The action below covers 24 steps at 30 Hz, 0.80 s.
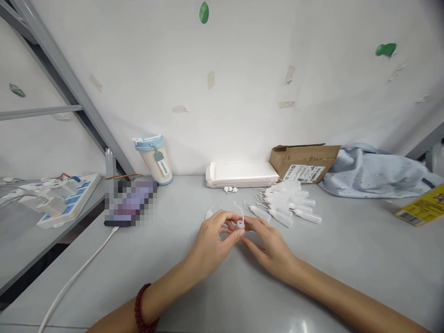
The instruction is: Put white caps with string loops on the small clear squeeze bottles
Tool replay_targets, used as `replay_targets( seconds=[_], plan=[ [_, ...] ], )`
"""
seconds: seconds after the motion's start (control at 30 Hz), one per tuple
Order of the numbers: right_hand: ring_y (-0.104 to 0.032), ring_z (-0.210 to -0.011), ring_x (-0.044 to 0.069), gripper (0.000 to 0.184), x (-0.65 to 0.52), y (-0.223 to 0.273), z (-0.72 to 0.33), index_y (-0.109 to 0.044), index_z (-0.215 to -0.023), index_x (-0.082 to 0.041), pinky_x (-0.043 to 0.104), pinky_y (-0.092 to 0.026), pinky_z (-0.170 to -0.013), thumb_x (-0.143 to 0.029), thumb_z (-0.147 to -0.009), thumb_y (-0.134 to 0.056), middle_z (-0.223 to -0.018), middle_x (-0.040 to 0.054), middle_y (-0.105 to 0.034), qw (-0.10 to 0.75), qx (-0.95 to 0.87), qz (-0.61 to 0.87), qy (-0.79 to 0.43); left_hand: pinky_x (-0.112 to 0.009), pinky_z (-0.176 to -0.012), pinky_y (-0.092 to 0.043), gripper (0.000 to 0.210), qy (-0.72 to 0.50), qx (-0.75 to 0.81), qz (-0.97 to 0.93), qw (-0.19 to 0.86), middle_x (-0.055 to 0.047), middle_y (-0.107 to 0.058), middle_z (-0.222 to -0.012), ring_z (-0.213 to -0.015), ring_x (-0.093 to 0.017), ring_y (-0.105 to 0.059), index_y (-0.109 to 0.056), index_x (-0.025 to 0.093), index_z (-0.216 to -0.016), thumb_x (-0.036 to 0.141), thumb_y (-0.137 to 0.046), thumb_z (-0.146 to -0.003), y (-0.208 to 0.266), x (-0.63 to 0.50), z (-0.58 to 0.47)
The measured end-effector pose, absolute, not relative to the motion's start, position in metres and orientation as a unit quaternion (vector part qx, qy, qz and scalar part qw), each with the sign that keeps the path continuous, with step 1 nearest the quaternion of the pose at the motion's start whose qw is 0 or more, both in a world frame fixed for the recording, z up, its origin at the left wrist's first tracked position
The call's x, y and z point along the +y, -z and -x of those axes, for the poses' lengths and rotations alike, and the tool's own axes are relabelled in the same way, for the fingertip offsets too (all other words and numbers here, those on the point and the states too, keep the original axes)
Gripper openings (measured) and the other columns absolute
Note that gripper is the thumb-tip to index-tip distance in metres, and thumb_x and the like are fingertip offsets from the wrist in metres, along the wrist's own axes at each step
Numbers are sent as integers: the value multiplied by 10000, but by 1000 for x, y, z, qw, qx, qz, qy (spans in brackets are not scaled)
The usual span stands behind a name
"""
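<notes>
My left hand (212,240) and my right hand (272,243) meet over the middle of the table, fingers closed around one small white nozzle cap (240,225). It has a round opening at the top, and a thin curved tube rises beside it. The fingers hide the rest of what is held. Just past my left fingertips lies a whitish piece (209,213), partly covered by the hand. Beyond my right hand is a pile of translucent white squeeze bottles (282,201), several with thin bent nozzles. A few tiny white caps (230,189) lie farther back.
White flat packets (243,172) are stacked by the wall beside an open cardboard box (305,159). Pale blue cloth (374,171) and a yellow package (423,206) lie right. On the left are a tumbler (154,162), a blurred phone (132,203) with its cable (79,273), and a power strip (72,201).
</notes>
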State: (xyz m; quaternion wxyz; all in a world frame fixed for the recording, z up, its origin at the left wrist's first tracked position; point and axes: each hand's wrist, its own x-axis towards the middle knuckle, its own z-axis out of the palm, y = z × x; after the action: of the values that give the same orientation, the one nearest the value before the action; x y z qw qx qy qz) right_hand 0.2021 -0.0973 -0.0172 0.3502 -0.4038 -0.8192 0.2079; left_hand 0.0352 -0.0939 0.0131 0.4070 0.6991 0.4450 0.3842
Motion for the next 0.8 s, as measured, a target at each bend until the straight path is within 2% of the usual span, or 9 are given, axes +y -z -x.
replay_targets(
  seconds=[0.13,0.3,0.43,0.67,0.8],
  plan=[
    [-562,-955,232,303,-97,21,-203,-416,-1165,-198,393,-476,-799,-164,-863,-421,-951,79,-632,340,-824,408,-196,-276,-765,-498,191,-364,454,-700,415,-32,-627,-966,-859,-146,-579,-592,188,-965,295,-544,-814,-17,-93,-32],
    [-545,-937,225,325,-98,24,-204,-391,-1197,-199,384,-476,-792,-178,-875,-424,-964,82,-612,327,-834,405,-186,-249,-747,-472,114,-378,445,-712,390,-12,-642,-881,-819,-137,-588,-610,184,-844,260,-529,-823,-17,-89,-30],
    [-536,-932,220,379,-97,28,-205,-347,-1239,-194,390,-477,-792,-182,-870,-432,-984,91,-597,341,-826,408,-186,-228,-699,-463,97,-383,443,-720,373,-4,-635,-883,-786,-126,-580,-608,191,-832,261,-544,-811,-14,-88,-31],
    [-529,-881,214,268,-97,27,-204,-426,-1122,-173,387,-465,-779,-187,-855,-442,-930,85,-589,322,-821,421,-213,-209,-579,-403,96,-320,469,-749,341,6,-641,-818,-755,-133,-572,-605,196,-802,268,-540,-803,-18,-86,-29],
    [-531,-872,224,251,-95,26,-203,-449,-1105,-159,399,-453,-779,-204,-858,-442,-889,86,-589,305,-826,427,-206,-215,-603,-411,111,-300,467,-768,320,-1,-648,-837,-777,-140,-572,-614,193,-786,268,-535,-803,-17,-83,-26]
  ],
)
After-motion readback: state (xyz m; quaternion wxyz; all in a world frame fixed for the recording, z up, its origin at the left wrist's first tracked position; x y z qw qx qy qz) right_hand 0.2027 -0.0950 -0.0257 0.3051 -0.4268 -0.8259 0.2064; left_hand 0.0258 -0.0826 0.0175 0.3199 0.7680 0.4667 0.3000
